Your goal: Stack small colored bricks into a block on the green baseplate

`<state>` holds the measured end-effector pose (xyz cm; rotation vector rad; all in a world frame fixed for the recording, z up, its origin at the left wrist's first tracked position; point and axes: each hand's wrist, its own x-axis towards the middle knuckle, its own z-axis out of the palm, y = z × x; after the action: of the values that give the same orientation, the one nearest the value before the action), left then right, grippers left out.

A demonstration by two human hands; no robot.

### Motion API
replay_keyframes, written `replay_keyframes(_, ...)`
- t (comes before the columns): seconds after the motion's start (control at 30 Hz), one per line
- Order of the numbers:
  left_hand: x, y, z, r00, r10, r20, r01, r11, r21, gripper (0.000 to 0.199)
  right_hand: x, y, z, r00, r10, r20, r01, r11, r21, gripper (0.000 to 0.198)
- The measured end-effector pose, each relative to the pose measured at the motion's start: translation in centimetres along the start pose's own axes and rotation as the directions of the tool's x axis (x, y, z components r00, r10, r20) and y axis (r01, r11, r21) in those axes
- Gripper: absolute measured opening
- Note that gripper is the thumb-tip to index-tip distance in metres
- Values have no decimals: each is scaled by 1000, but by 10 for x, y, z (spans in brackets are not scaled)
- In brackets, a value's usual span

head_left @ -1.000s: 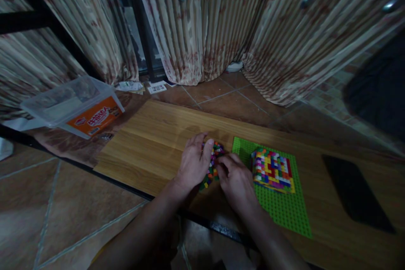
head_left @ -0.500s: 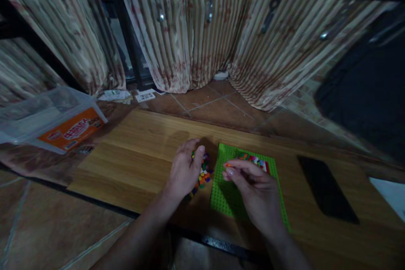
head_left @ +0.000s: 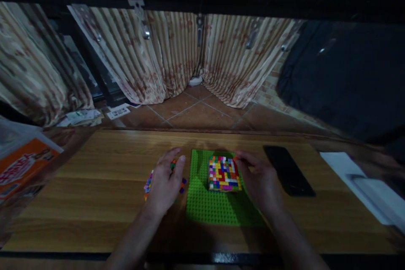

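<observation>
A green studded baseplate (head_left: 202,211) lies on the wooden table. On it stands a block of many-coloured toy bricks (head_left: 223,173), built close together. My right hand (head_left: 257,179) is at the block's far right corner, pinching a small orange brick (head_left: 235,158) between thumb and fingertips. Left of the baseplate, my left hand (head_left: 166,179) hovers over a pile of loose bricks (head_left: 147,185), fingers apart and thumb raised, and it hides much of the pile. Whether that hand touches any loose brick I cannot tell.
A black phone (head_left: 287,171) lies right of the baseplate on the table (head_left: 95,185). Beyond it are white sheets (head_left: 357,185). A clear plastic box with an orange label (head_left: 27,164) stands at the left. Striped curtains (head_left: 171,55) hang behind the table.
My right hand has carried the orange brick from the baseplate's left part to the block's far right corner. The view has turned right, and the block now shows. My left hand stays by the pile.
</observation>
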<state>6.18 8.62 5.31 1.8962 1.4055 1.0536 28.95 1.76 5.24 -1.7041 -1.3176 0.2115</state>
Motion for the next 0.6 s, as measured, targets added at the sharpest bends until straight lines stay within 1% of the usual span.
replay_keyframes(0.13, 3, -1, 2, 1000, -15, 17, 15, 1000, 3, 45, 3, 1, 6, 992, -114, 45, 118, 990, -83, 32)
replay_keyframes(0.27, 5, -2, 1, 999, -27, 29, 27, 1000, 8, 44, 8, 0, 10, 979, -142, 144, 158, 982, -101, 36)
replay_keyframes(0.4, 6, -3, -1, 998, -61, 28, 61, 998, 16, 45, 11, -3, 11, 971, -132, 197, 151, 985, -87, 38)
replay_keyframes(0.6, 11, -3, -5, 997, -70, 14, 69, 996, 49, 42, 12, 1, 10, 977, -96, 192, 102, 995, -22, 32)
